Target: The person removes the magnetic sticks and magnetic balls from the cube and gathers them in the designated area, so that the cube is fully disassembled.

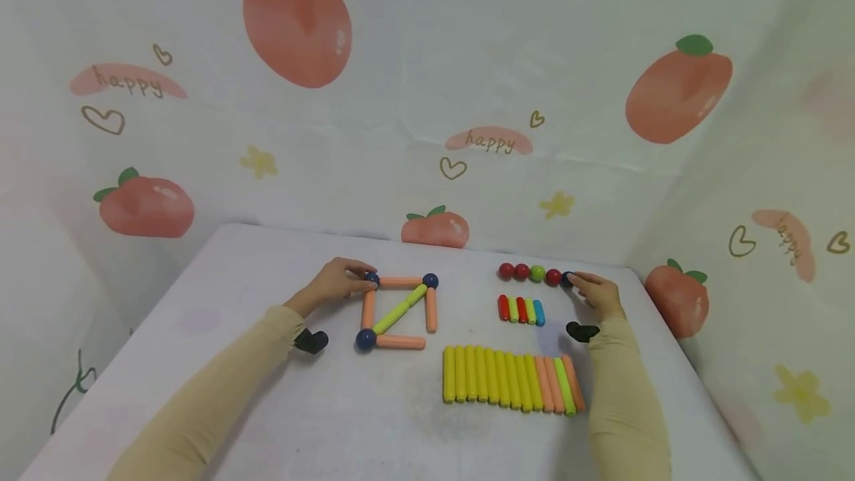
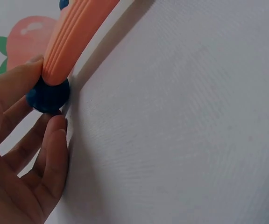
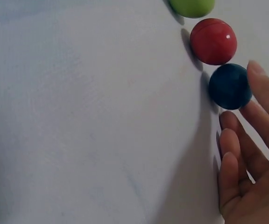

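Observation:
My left hand (image 1: 336,279) pinches a dark blue ball (image 2: 48,97) at the far left corner of a stick-and-ball square. An orange stick (image 2: 71,46) runs out of that ball, with the thumb beside its end. Blue balls also sit at the far right corner (image 1: 430,281) and near left corner (image 1: 365,339); a yellow-green diagonal (image 1: 399,310) joins these two. Orange sticks form the sides, and the near right corner has no ball. My right hand (image 1: 599,295) has thumb and fingers at another dark blue ball (image 3: 230,87), the right end of a row.
Beside that blue ball lie a red ball (image 3: 213,41), a green ball (image 1: 537,273) and two more red balls. Short coloured sticks (image 1: 522,309) lie nearer, then a long row of yellow, orange and green sticks (image 1: 494,375). A patterned cloth (image 1: 374,169) hangs behind the table.

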`<state>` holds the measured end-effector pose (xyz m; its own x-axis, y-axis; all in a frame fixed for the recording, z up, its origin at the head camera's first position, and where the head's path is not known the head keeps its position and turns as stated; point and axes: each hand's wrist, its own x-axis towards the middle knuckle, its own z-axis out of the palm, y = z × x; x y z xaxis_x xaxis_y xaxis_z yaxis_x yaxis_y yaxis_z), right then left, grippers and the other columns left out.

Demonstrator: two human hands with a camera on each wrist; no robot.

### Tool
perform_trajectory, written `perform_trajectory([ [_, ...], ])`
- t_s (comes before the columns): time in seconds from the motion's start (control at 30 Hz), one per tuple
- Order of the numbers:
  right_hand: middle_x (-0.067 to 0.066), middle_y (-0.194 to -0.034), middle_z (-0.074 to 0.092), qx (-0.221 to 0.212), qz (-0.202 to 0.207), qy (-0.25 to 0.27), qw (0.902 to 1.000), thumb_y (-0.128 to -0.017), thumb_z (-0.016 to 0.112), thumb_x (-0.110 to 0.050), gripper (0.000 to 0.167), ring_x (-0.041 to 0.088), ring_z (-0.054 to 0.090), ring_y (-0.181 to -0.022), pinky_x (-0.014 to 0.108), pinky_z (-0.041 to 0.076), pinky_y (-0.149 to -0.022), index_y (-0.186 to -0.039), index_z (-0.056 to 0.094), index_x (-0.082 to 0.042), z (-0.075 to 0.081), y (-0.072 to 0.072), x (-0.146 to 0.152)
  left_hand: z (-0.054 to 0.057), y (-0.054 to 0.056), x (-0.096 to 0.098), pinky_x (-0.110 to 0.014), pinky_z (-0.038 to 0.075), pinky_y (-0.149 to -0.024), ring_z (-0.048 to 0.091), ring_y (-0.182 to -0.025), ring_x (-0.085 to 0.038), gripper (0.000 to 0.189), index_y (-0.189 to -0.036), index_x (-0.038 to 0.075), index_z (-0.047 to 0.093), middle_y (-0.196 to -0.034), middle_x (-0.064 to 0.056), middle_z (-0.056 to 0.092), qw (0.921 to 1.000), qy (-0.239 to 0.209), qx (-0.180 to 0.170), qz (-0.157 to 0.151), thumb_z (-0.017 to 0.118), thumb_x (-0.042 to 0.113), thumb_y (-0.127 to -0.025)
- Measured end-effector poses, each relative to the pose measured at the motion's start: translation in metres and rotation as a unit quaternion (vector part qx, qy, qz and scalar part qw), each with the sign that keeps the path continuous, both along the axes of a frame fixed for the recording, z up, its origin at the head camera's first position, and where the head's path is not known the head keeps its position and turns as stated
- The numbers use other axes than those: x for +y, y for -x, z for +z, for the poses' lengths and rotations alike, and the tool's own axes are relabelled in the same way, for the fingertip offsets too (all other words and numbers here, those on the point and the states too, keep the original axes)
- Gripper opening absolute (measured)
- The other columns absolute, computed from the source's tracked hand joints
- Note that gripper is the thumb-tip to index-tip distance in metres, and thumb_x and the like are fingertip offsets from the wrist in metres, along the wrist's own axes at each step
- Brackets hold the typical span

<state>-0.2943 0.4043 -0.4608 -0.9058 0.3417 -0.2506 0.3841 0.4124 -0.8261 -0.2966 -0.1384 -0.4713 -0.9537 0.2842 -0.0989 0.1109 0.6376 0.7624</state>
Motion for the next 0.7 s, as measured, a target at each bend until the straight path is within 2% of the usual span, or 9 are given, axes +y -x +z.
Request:
perform_trajectory([
  [0.1,-0.001,-0.117,0.068,-0.007,0.023,-0.003,0.9997,-0.093,0.062,-0.052,0.073,0.013,0.055,-0.108,0.019,0.046,-0.084,-0.148,0.045,-0.008,0.002,-0.002,0.002,-0.001,0.0,0.001,-0.025,0.052,-0.065,0.063,-0.085,-0.017,0.041,-0.123,0.015,0.07,-0.122,-0.015,0.067,0.9999,0.005,0.012,0.006,0.075,0.033,-0.087],
  [0.2,0.009,-0.132,0.061,-0.009,0.04,0.008,0.9991,-0.094,0.058,-0.054,0.077,0.007,0.058,-0.105,0.013,0.048,-0.082,-0.15,0.04,-0.006,0.004,-0.006,0.006,-0.002,-0.001,0.0,-0.024,0.052,-0.065,0.064,-0.083,-0.016,0.041,-0.122,0.012,0.07,-0.121,-0.016,0.068,0.9998,0.004,0.016,0.014,0.075,0.034,-0.088],
  [0.23,0.003,-0.127,0.063,-0.007,0.046,0.013,0.9988,-0.094,0.058,-0.054,0.077,0.001,0.057,-0.099,0.009,0.047,-0.077,-0.151,0.039,-0.005,0.005,-0.008,0.007,-0.001,-0.002,0.0,-0.024,0.052,-0.066,0.064,-0.083,-0.016,0.041,-0.122,0.011,0.07,-0.121,-0.017,0.069,0.9997,0.004,0.016,0.019,0.075,0.034,-0.088],
  [0.3,-0.003,-0.119,0.064,-0.003,0.055,0.027,0.9981,-0.095,0.057,-0.053,0.079,-0.007,0.056,-0.09,0.008,0.049,-0.077,-0.152,0.036,-0.003,0.008,-0.01,0.01,0.0,-0.003,-0.002,-0.024,0.053,-0.066,0.065,-0.083,-0.016,0.042,-0.121,0.01,0.07,-0.121,-0.018,0.069,0.9994,0.002,0.016,0.03,0.075,0.034,-0.087],
  [0.37,-0.006,-0.113,0.064,0.001,0.06,0.042,0.9973,-0.096,0.057,-0.051,0.08,-0.009,0.057,-0.087,0.009,0.051,-0.077,-0.151,0.034,0.0,0.01,-0.012,0.011,0.001,-0.005,-0.003,-0.024,0.053,-0.068,0.067,-0.085,-0.017,0.043,-0.121,0.008,0.069,-0.121,-0.02,0.068,0.999,0.0,0.016,0.042,0.075,0.034,-0.087],
  [0.43,-0.002,-0.112,0.066,0.006,0.07,0.039,0.9968,-0.096,0.057,-0.05,0.079,-0.007,0.06,-0.087,0.012,0.053,-0.078,-0.151,0.033,0.003,0.014,-0.014,0.011,0.0,-0.007,-0.006,-0.024,0.054,-0.07,0.067,-0.086,-0.017,0.043,-0.121,0.007,0.069,-0.121,-0.019,0.068,0.9982,-0.003,0.014,0.058,0.074,0.034,-0.087],
  [0.53,0.016,-0.125,0.063,0.026,0.077,-0.003,0.9967,-0.098,0.055,-0.048,0.076,-0.002,0.06,-0.089,0.013,0.053,-0.078,-0.147,0.037,0.007,0.02,-0.016,0.007,-0.001,-0.013,-0.009,-0.024,0.056,-0.07,0.069,-0.083,-0.015,0.043,-0.12,0.002,0.066,-0.121,-0.022,0.067,0.997,-0.011,0.011,0.076,0.073,0.031,-0.089],
  [0.63,0.026,-0.134,0.058,0.066,0.055,-0.068,0.9939,-0.098,0.057,-0.044,0.067,0.0,0.058,-0.088,0.011,0.049,-0.072,-0.14,0.047,0.006,0.03,-0.017,-0.009,-0.001,-0.021,-0.014,-0.024,0.058,-0.068,0.069,-0.075,-0.011,0.041,-0.118,-0.003,0.062,-0.118,-0.024,0.066,0.9945,-0.04,-0.009,0.096,0.073,0.025,-0.089],
  [0.7,0.027,-0.132,0.059,0.094,0.042,-0.097,0.9898,-0.098,0.059,-0.041,0.058,0.003,0.058,-0.086,0.011,0.047,-0.07,-0.135,0.053,0.004,0.039,-0.017,-0.026,-0.001,-0.027,-0.016,-0.024,0.059,-0.065,0.068,-0.069,-0.009,0.04,-0.115,-0.006,0.059,-0.112,-0.025,0.066,0.9923,-0.057,-0.025,0.107,0.073,0.021,-0.09],
])
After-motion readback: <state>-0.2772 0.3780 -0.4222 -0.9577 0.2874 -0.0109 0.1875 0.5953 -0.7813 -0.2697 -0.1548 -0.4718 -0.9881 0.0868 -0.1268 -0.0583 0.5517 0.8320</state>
